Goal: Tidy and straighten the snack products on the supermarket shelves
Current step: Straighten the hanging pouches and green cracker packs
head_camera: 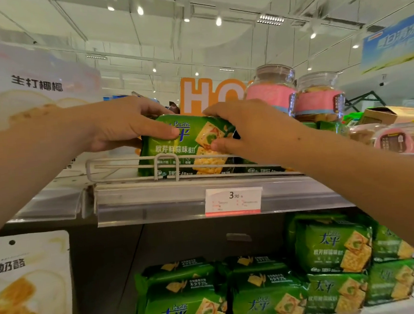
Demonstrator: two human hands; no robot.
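Green cracker pack [188,143] stands upright on the top shelf, just behind the wire rail [133,165]. Left hand [123,124] grasps its top-left corner, thumb across the face; right hand [243,127] pinches its right edge. Looks like mid-task: this pack is being squared up, front facing out. At 6 o'clock, lower shelf packs [259,290] lie in uneven stacks, likely still to do. Jars [294,94] crowd in at 2 o'clock, close beside the right hand. Price tag [233,201] below on the shelf edge.
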